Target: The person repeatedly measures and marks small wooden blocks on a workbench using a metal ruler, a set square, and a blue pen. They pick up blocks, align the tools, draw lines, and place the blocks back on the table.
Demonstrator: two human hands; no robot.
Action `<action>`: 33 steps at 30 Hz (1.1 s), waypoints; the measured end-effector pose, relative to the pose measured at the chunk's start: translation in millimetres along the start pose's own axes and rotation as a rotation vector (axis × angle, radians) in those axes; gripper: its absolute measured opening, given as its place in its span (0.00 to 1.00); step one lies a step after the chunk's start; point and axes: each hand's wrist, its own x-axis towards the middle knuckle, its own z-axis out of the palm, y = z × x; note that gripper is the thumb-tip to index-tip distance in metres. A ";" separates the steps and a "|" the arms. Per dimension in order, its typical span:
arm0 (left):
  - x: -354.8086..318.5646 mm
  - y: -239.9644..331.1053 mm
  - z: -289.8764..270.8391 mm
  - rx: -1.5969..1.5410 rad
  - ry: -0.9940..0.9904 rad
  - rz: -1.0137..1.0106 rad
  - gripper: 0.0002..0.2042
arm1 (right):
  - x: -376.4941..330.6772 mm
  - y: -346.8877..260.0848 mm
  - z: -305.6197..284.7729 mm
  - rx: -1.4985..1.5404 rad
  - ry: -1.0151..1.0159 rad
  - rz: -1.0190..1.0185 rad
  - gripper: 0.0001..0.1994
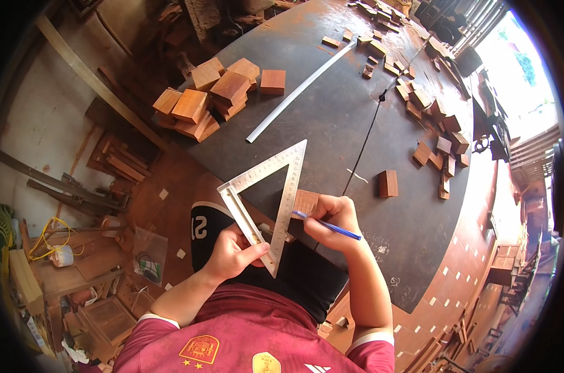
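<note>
So the main thing here is a small wooden block [307, 202], just below the middle of the frame, sitting at the near edge of the dark surface [356, 124]. It's mostly covered by a metal triangle square [266, 193] laid over it, so only a corner of reddish wood shows. Looks like dense hardwood: stiff, a bit hefty for its size, not fragile, with flat faces that should be easy to pinch from the sides. The square is thin and rigid, probably slidey on the wood, so I'd guess it needs pressing down flat to stay put.

Left hand [232, 252] is closed around the lower leg of the square, thumb on top, just left of and below the block. Right hand [331, 217] is curled shut around a blue pen [328, 227], knuckles right up against the block's right side, with the tip pointing toward the square's edge.

Further out: a loose wood block [387, 183] to the right, a pile of wood blocks [213, 93] in the upper left, a long white strip [300, 90] running diagonally, and scattered offcuts [431, 118] toward the upper right.
</note>
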 end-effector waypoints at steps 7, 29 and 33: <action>-1.5 0.8 -1.2 -0.005 0.003 0.010 0.10 | -6.8 4.1 -3.1 0.190 -0.130 0.085 0.09; 6.6 6.5 20.6 0.003 -0.011 0.026 0.09 | 0.4 10.4 -4.7 0.101 0.279 0.012 0.10; 7.1 5.3 21.8 0.022 0.001 0.029 0.10 | 0.8 9.9 -3.6 0.095 0.269 0.007 0.10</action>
